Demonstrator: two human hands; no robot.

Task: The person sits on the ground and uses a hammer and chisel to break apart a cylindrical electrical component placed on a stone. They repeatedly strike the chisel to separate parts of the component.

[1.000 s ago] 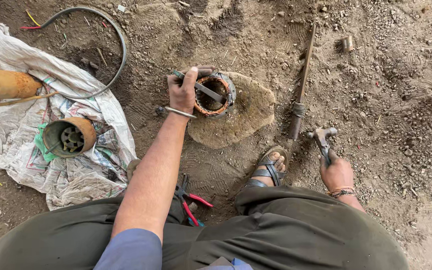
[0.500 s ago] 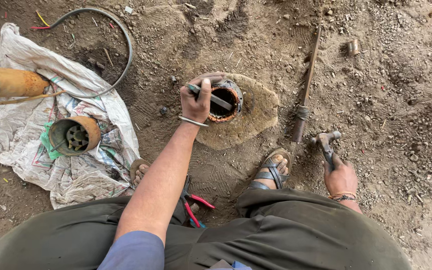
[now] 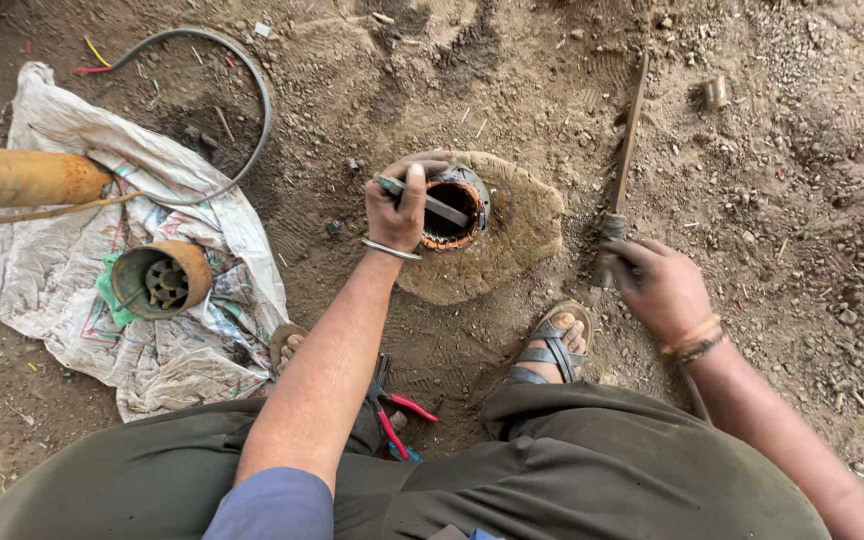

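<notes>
Spreading over the dirt to the left is a crumpled white sack (image 3: 72,300), the largest thing around, bearing a long rusty yellow pipe (image 3: 22,178) and a short rusty cylinder (image 3: 160,280) with a toothed part inside. A grey cable (image 3: 252,110) loops over the ground behind them. At centre a flat stone (image 3: 512,235) carries a rusty round housing (image 3: 452,210), open end up. The left hand (image 3: 400,205) is closed around a flat metal bar (image 3: 432,202) laid across the housing's mouth, the thumb over it. A long metal rod (image 3: 628,130) lies on the dirt to the right of the stone; the right hand (image 3: 657,285) is curled tight round its lower end. Red-handled pliers (image 3: 397,415) lie between the legs, near a sandalled foot (image 3: 550,340).

Half a second ago the right hand sat further right on a small hammer-like tool; it has since moved in to the rod, while the left hand stays on the bar.
</notes>
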